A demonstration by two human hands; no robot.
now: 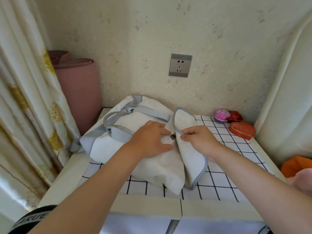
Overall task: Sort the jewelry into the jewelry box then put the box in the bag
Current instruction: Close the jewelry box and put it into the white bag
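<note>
Left hand (150, 137) is lying flat on the bag (118, 146), fingers straight and a bit spread, pressing the fabric down. Right hand (197, 139) is pinching the grey-piped edge of the bag's flap (190, 159) between thumb and fingers, holding it lifted and folded back to the right. Between the two hands there's a small dark metal snap (172, 136) sitting exposed on the bag body, unfastened.

The bag itself is white cloth, soft and slouchy, with pale grey trim and a grey webbing handle (135, 112) flopped across its top. It's lying on its side across the left and middle of the table (152, 206), on a white cloth with a black grid (219, 183). Can't tell what's inside, the fabric hides everything.

Off at the back right corner of the table, well apart from the bag: a heart-shaped red box (242, 130) with a gold band round its seam, a second smaller red box (235, 116) behind it, and a round pink and purple thing (222, 115) just beside that one. The right forearm partly blocks the way from the bag over to them.

Further out there's a grey wall socket (180, 65) on speckled cream wallpaper, a rolled dusty-pink mat (79, 85) standing in the left corner, a cream curtain (25, 81) with gold patches, and something orange (295, 166) at the right edge.
</note>
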